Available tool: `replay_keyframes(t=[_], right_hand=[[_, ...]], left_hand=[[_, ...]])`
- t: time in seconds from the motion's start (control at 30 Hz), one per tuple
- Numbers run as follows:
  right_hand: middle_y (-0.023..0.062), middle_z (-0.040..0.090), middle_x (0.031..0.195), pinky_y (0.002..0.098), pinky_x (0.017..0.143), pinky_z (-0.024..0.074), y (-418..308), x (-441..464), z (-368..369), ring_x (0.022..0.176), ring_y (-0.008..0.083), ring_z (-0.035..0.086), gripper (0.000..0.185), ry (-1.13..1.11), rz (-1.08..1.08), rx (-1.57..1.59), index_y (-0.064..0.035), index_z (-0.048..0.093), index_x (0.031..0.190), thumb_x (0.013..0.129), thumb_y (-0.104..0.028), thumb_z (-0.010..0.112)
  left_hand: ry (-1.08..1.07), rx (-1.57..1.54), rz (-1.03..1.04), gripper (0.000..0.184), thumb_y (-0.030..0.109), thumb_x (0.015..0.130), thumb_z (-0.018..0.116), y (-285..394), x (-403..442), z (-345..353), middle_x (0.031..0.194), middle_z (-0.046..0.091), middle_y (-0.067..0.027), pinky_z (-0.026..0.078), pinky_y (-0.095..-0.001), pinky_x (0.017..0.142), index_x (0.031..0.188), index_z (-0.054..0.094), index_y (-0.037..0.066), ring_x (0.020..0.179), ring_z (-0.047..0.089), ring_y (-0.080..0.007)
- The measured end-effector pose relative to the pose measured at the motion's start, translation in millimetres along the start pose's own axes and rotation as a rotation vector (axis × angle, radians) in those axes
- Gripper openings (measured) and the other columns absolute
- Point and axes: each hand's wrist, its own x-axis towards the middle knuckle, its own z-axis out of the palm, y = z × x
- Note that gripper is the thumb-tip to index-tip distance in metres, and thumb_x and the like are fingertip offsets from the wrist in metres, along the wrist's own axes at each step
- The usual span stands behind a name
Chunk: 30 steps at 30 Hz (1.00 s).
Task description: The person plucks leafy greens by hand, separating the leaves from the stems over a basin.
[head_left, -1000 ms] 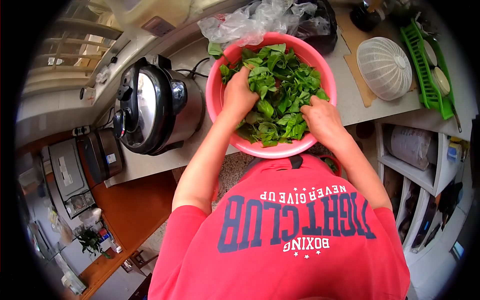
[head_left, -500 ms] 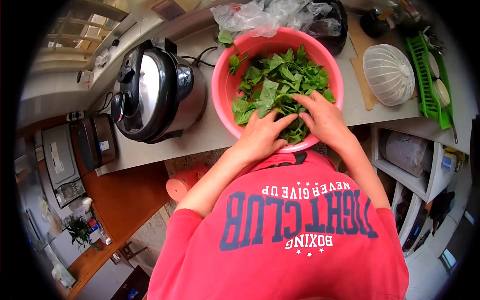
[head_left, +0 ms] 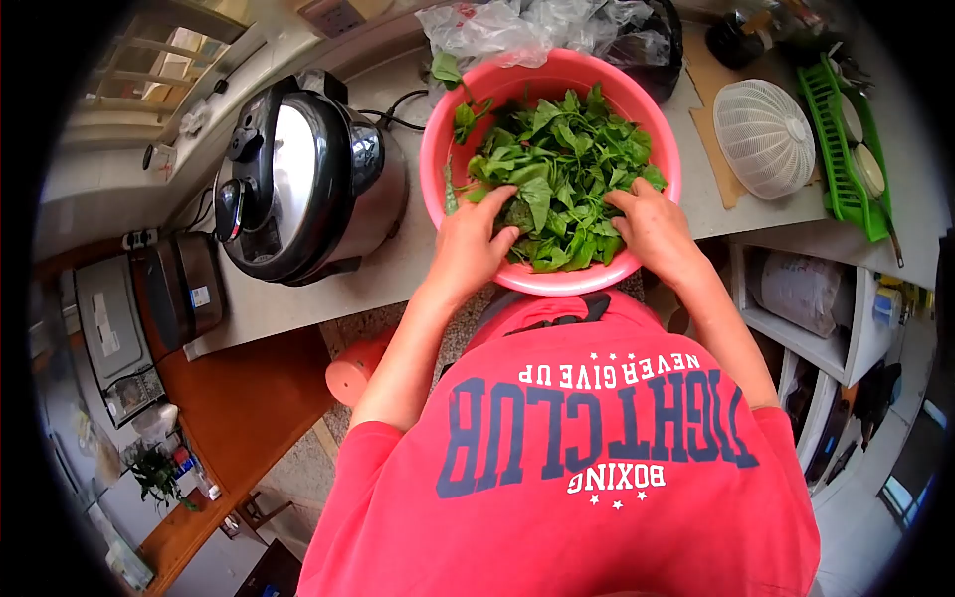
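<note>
Green leaves (head_left: 572, 164) are heaped inside a pink basin (head_left: 652, 109), with some stems hanging over its left side. My left hand (head_left: 472, 241) is at the basin's left front, thumb and fingers spread apart against the edge of the heap. At the right side of the leaves is my right hand (head_left: 652, 229), its thumb and fingers apart and the fingertips touching the greens. Neither hand has leaves visibly gripped.
A pressure cooker (head_left: 318, 189) stands left of the basin. Clear plastic bags (head_left: 517, 35) lie behind it. To the right are a white mesh basket (head_left: 763, 139) and a green dish rack (head_left: 839, 149). A pink stool (head_left: 350, 373) is below the counter.
Both hands were close together at the basin's front half a second ago and have moved apart to its two sides. The leaves now sit nearer the front and more heaped.
</note>
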Motion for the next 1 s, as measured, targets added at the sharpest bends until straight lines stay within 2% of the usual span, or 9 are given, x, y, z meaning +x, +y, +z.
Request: replay_keyframes(t=[0.1,0.27,0.43,0.63,0.7,0.77,0.83,0.9,1.0], right_hand=[[0.0141,0.055,0.087,0.0416,0.072,0.0465,-11.5,-3.8,-10.0,0.084,0.0325,0.058,0.026,0.056,0.019,0.108,-0.0075,0.063,0.105,0.079,-0.01,0.065],[0.0141,0.058,0.083,0.0414,0.071,0.0466,-19.3,-5.2,-15.4,0.082,0.0327,0.059,0.02,0.14,0.013,0.294,-0.0054,0.064,0.099,0.081,-0.014,0.063],[0.0144,0.057,0.081,0.041,0.072,0.0456,-15.4,-3.2,-7.8,0.081,0.0322,0.058,0.016,0.155,0.029,0.349,-0.0033,0.064,0.094,0.081,-0.012,0.062],[0.0166,0.058,0.083,0.0423,0.078,0.0464,-26.7,30.7,17.6,0.087,0.0339,0.059,0.021,0.196,-0.101,0.394,-0.0038,0.065,0.098,0.078,-0.007,0.058],[0.0156,0.059,0.087,0.0397,0.085,0.0454,-33.1,44.5,32.0,0.094,0.0331,0.058,0.03,0.17,-0.155,0.426,-0.0042,0.063,0.108,0.078,-0.004,0.057],[0.0153,0.061,0.094,0.0399,0.089,0.0451,-26.3,56.4,49.1,0.097,0.0344,0.058,0.035,0.13,-0.14,0.384,-0.0058,0.063,0.112,0.077,-0.003,0.057],[0.0165,0.063,0.099,0.0402,0.09,0.045,-23.1,61.2,46.1,0.099,0.0361,0.058,0.036,0.161,-0.18,0.453,-0.0053,0.063,0.111,0.076,-0.003,0.057],[0.0135,0.065,0.099,0.0342,0.078,0.0491,-24.9,50.1,34.0,0.086,0.0271,0.062,0.03,0.223,-0.158,0.51,-0.0035,0.064,0.107,0.078,-0.003,0.058],[0.0024,0.064,0.091,0.0184,0.055,0.041,-30.1,30.4,6.6,0.063,0.0052,0.051,0.017,0.161,0.293,1.3,-0.0025,0.063,0.101,0.084,-0.003,0.059]], left_hand=[[0.032,-0.175,-0.068,0.048,0.009,0.077,0.066,-4.0,1.7,-3.4,0.104,0.061,-0.0205,0.046,-0.0364,0.082,0.123,0.055,0.01,0.091,0.059,-0.0335],[0.106,-0.659,-0.144,0.036,0.005,0.082,0.066,-9.8,1.0,-10.6,0.105,0.058,-0.0017,0.045,-0.0246,0.083,0.117,0.057,0.001,0.094,0.054,-0.0091],[0.205,-0.899,-0.102,0.029,0.006,0.083,0.066,-9.5,-0.3,-8.7,0.103,0.058,-0.001,0.043,-0.0233,0.085,0.111,0.059,0.002,0.095,0.053,-0.0089],[0.233,-0.829,-0.107,0.025,0.008,0.083,0.066,-18.8,2.0,-2.7,0.101,0.063,-0.005,0.048,-0.0252,0.082,0.106,0.06,0.001,0.092,0.06,-0.0114],[0.228,-0.594,-0.094,0.025,0.014,0.082,0.067,-16.6,6.1,1.4,0.098,0.064,-0.0088,0.048,-0.0278,0.08,0.103,0.062,0.002,0.088,0.062,-0.0149],[0.188,-0.311,-0.032,0.029,0.015,0.078,0.066,-9.0,8.7,-0.9,0.098,0.063,-0.0168,0.048,-0.0365,0.079,0.104,0.062,0.003,0.088,0.062,-0.03],[0.173,-0.09,0.12,0.034,0.011,0.078,0.066,-9.2,12.2,1.1,0.102,0.063,-0.0145,0.048,-0.0335,0.083,0.11,0.06,0.003,0.095,0.062,-0.0265],[0.189,0.004,0.167,0.037,0.01,0.077,0.065,-3.4,7.1,-4.0,0.107,0.061,-0.0167,0.047,-0.0384,0.084,0.113,0.059,0.005,0.1,0.059,-0.0341],[0.193,0.199,0.11,0.04,0.009,0.077,0.067,16.4,-3.6,-15.9,0.105,0.063,-0.0133,0.049,-0.0369,0.08,0.116,0.059,0.008,0.096,0.061,-0.0303]])
